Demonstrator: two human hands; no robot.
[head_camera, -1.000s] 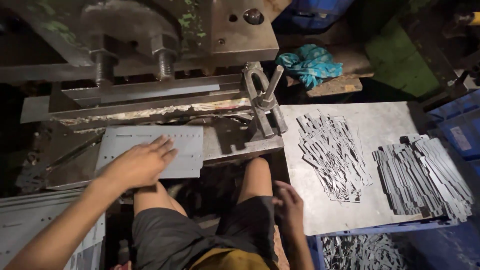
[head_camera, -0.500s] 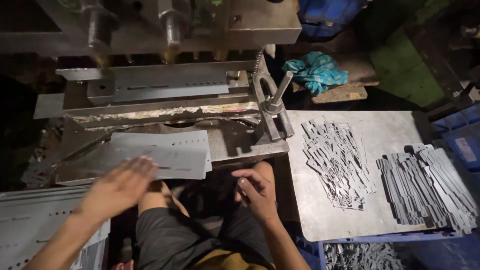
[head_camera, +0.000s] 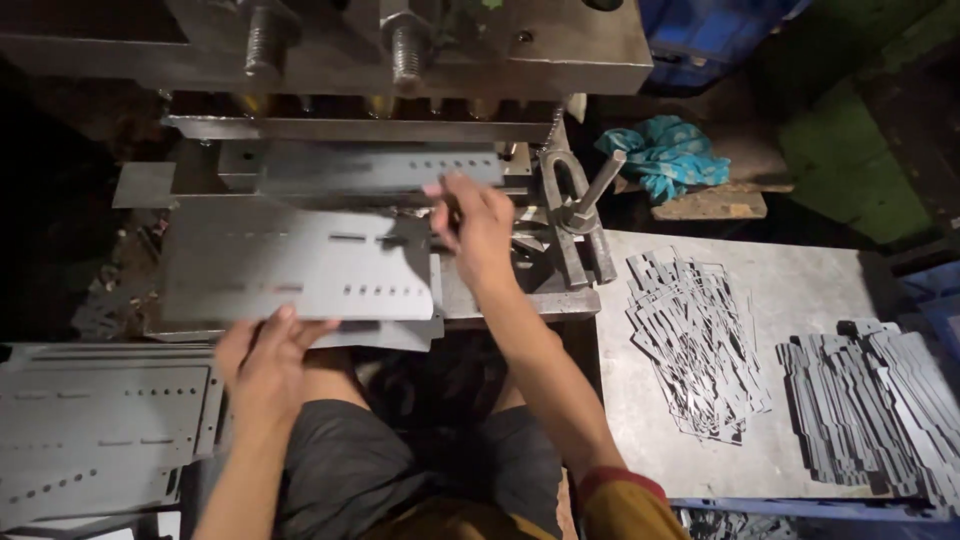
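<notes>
Press: a heavy steel machine (head_camera: 400, 60) with two threaded bolts fills the top edge; its bed is dull, oily and scuffed.
Counter: a flat grey metal counter (head_camera: 810, 290) lies to the right of the press bed, matte and scratched.
Sheet: a thin rectangular grey metal sheet (head_camera: 300, 265), punched with rows of small holes and short slots, lies flat on the press bed under the ram.
Blank stack: similar punched sheets (head_camera: 100, 430) lie stacked at the lower left.
Cut pieces: thin, narrow stamped strips (head_camera: 695, 345) lie in a loose, shiny heap on the counter's left part; darker strips (head_camera: 880, 410) are stacked at its right edge.
Cloth: a crumpled teal rag (head_camera: 665, 155) lies beyond the counter's far edge.
Left hand: the left hand (head_camera: 265, 350) grips the sheet's near edge, thumb on top.
Right hand: the right hand (head_camera: 475, 225) pinches the sheet's far right corner.
</notes>
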